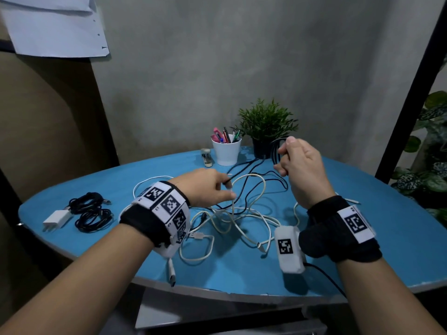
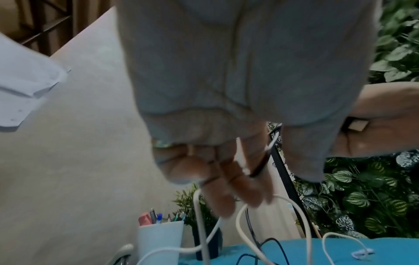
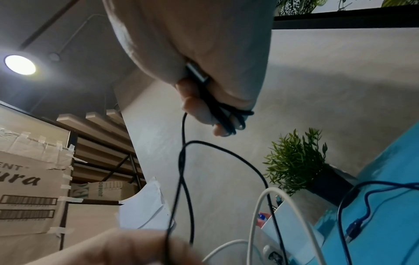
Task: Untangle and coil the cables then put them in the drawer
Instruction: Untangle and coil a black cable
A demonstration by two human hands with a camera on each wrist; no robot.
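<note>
- The right hand (image 1: 301, 165), raised above the blue table (image 1: 399, 238), is closed round a few upright loops of the black cable (image 1: 251, 169).
- The left hand (image 1: 205, 187), lower and apart from the right, pinches that cable's free run, which slants down toward it.
- White cables (image 1: 244, 223) sprawl tangled between the wrists.
- A coiled black bundle (image 1: 93, 213) lies far left beside a white charger (image 1: 56, 220).

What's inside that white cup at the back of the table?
The white cup holds pens and a pink tool, standing upright with their tops poking above the rim. Their lower parts and the cup's bottom are hidden by its wall.
</note>
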